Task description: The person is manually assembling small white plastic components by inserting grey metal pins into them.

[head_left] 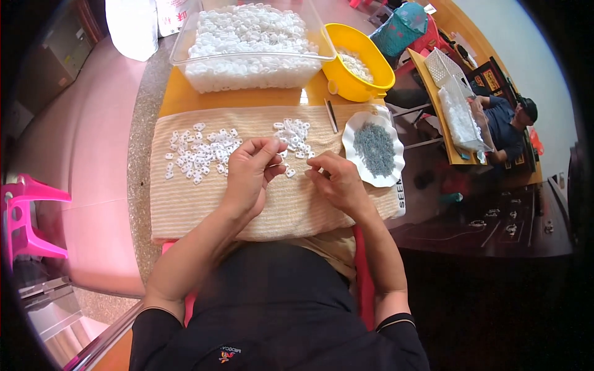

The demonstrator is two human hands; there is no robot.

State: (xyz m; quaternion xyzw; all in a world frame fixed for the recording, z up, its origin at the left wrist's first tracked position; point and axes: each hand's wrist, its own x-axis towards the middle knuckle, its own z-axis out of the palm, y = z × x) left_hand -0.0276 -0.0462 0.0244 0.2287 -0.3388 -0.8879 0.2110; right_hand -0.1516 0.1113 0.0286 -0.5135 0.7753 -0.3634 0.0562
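Observation:
My left hand (pixel 249 170) is raised over a striped beige towel (pixel 204 216), thumb and forefinger pinching a small white plastic piece (pixel 284 151) mostly hidden by the fingertips. To its right, my right hand (pixel 339 183) is closed in a pinch; whatever its fingertips hold is too small to make out. A larger spread of white two-holed plastic pieces (pixel 201 151) lies left of my left hand. Beyond the hands sits a smaller pile of the same pieces (pixel 292 133). By my right hand, a white scalloped plate (pixel 351 140) carries many small grey parts (pixel 374 150).
At the back stands a clear plastic bin (pixel 253 77) heaped with white pieces. Beside it is a yellow tub (pixel 359 89) with pale pieces. A dark slim stick (pixel 331 115) lies near the plate. A pink stool (pixel 37 216) stands left; a person (pixel 504 120) appears far right by another bin.

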